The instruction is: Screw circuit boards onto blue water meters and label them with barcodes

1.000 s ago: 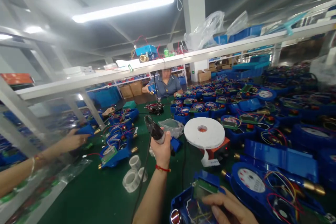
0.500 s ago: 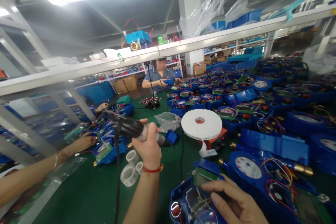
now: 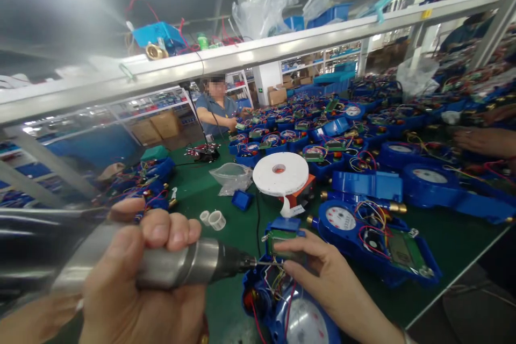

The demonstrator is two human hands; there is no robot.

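Note:
My left hand (image 3: 133, 290) is closed round a grey electric screwdriver (image 3: 181, 266) held level, its thin bit pointing right into an open blue meter (image 3: 298, 322) at the table's near edge. My right hand (image 3: 330, 285) lies over that meter, thumb and fingers pinching the green circuit board (image 3: 282, 237) at its top. Coloured wires sit inside the housing beside the bit's tip. The screwdriver's rear end is smeared by motion at the left.
A white tape roll (image 3: 280, 173) stands on an orange base behind the meter. Another open blue meter (image 3: 371, 236) lies to the right. Small white rings (image 3: 215, 219) and a plastic bag (image 3: 231, 174) lie nearby. A co-worker (image 3: 215, 110) sits opposite; another person's hand (image 3: 479, 140) is at far right.
My left hand swung the screwdriver from upright over the table down and close, level, with the bit at the meter. The view turned right and down. My right hand stayed on the meter.

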